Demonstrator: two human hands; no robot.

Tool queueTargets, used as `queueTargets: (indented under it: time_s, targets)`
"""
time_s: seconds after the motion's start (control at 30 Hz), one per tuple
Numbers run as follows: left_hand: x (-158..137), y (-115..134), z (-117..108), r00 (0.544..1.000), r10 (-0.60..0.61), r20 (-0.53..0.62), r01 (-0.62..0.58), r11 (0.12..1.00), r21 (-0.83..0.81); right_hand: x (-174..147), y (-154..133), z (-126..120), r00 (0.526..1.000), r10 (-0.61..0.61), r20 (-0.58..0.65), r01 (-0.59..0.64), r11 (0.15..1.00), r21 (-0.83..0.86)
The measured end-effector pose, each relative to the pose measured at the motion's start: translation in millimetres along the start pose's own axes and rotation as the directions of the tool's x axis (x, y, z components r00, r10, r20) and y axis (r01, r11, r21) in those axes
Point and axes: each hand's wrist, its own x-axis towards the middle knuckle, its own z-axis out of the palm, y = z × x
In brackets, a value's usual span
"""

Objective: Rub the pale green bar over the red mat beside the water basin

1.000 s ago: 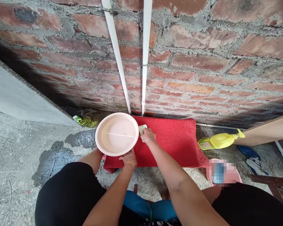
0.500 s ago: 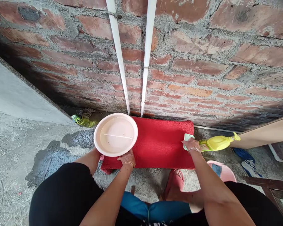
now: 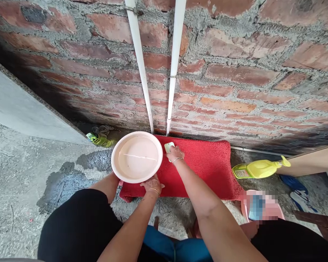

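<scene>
With the rubbing of the red mat (image 3: 205, 167) seemingly midway and its finish not yet evident, the right hand (image 3: 176, 154) had its fingers closed around a pale green block (image 3: 168, 147) on it, near the basin (image 3: 137, 179), which partly hid the left hand (image 3: 152, 186), its grip unclear.

Red, bold red, that was the cloth (image 3: 205, 167); my basin (image 3: 114, 160) showed pale pink, my handheld piece (image 3: 168, 146) pale mint! Yellow shone the pump bottle (image 3: 262, 169), black my shorts (image 3: 79, 225), white the pipes (image 3: 139, 47) against red bricks (image 3: 243, 74) banded with grey mortar (image 3: 198, 32).
</scene>
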Motion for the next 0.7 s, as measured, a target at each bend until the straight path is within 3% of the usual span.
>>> queueTargets:
  time_s: [0.07,0.17,0.27,0.37,0.43,0.5,0.6,0.7]
  targets:
    - [0,0,1,1.000,0.011,-0.010,-0.011,1.000,-0.002,1,32,-8,0.998,0.058,0.003,-0.058,0.998,-0.005]
    - [-1,-2,1,0.999,0.021,-0.033,-0.022,1.000,-0.007,-4,106,-28,0.970,0.244,-0.008,-0.244,0.970,0.002]
    - [-3,-3,0,0.999,0.025,-0.028,-0.026,0.999,-0.019,-17,181,-47,0.890,0.454,-0.025,-0.454,0.891,0.024]
    - [-3,-3,0,0.999,0.031,-0.023,-0.031,0.999,-0.025,-26,219,-59,0.814,0.579,-0.045,-0.578,0.815,0.037]
    - [-1,-2,2,0.999,0.023,-0.032,-0.024,0.999,-0.028,-25,212,-61,0.818,0.573,-0.057,-0.571,0.820,0.042]
    - [0,-2,3,0.999,0.009,-0.046,-0.010,0.999,-0.032,-17,178,-57,0.868,0.494,-0.055,-0.492,0.869,0.048]
    - [2,-1,4,0.999,-0.008,-0.045,0.006,0.999,-0.036,1,98,-41,0.959,0.279,-0.041,-0.277,0.959,0.053]
    - [3,0,3,1.000,-0.011,-0.007,0.011,0.999,-0.037,13,20,-21,0.997,0.076,-0.031,-0.074,0.996,0.055]
